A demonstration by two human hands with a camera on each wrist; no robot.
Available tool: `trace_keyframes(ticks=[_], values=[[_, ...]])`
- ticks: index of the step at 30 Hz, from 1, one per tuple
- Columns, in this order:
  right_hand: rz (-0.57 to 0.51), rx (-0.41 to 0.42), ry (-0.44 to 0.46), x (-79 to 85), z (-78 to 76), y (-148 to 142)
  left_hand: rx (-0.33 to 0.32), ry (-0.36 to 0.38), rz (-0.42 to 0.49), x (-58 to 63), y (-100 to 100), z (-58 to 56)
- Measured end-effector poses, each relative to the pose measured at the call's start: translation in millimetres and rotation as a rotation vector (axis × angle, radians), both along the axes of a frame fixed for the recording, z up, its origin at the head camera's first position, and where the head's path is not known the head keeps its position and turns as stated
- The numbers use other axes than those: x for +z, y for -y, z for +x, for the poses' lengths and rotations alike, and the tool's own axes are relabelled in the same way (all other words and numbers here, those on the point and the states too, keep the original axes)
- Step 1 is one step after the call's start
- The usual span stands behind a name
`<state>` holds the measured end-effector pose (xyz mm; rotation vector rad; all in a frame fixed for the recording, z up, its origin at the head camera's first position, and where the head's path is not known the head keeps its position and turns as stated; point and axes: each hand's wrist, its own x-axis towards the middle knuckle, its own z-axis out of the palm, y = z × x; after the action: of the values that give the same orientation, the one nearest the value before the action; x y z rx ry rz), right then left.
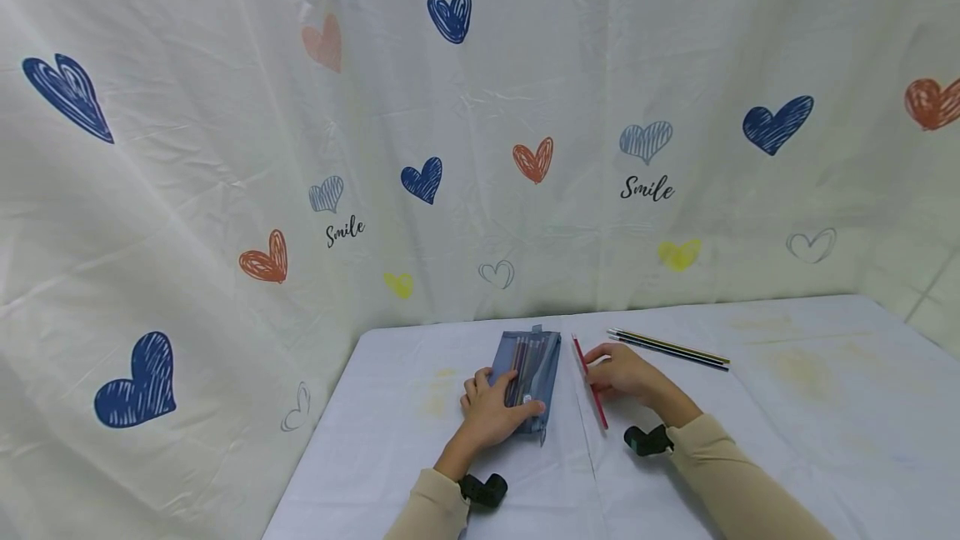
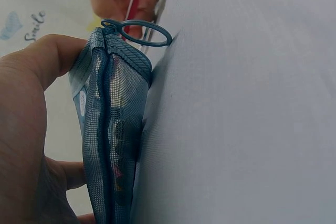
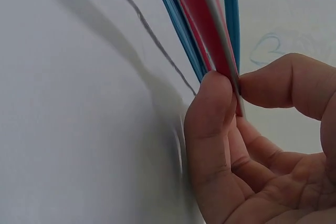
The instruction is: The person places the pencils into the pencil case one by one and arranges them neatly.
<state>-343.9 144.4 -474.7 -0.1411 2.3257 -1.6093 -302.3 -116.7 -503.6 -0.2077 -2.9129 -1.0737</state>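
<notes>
A blue mesh pencil case point(image 1: 546, 373) with several pencils visible inside lies on the table. My left hand point(image 1: 491, 415) rests over its near left part, the thumb and fingers spread across its upper face. In the left wrist view, its zipped edge and a ring-shaped pull point(image 2: 169, 39) face the camera. Just right of the case, my right hand point(image 1: 626, 373) pinches a red pencil point(image 1: 597, 407) between thumb and fingers. The right wrist view shows the red pencil point(image 3: 197, 14) close up, tilted above the table, with the blue case partly hidden behind it.
Dark pencils point(image 1: 675, 350), one with yellowish stripes, lie at the back right beyond my right hand. A white cloth covers the table point(image 1: 750, 457). Behind its far edge hangs a white curtain point(image 1: 570, 65) printed with hearts. Dark wrist cameras sit on both wrists.
</notes>
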Motion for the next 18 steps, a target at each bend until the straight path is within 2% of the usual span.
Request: trace_keyframes(ticks=[7,18], values=[[0.01,0.018,0.001,-0.1,4.6,12.8,0.003,-0.006,-0.011,-0.1,-0.2,0.3],[0.012,-0.022,0.012,-3.9,6.2,31.6,0.012,-0.002,-0.014,-1.0,-0.3,-1.9]])
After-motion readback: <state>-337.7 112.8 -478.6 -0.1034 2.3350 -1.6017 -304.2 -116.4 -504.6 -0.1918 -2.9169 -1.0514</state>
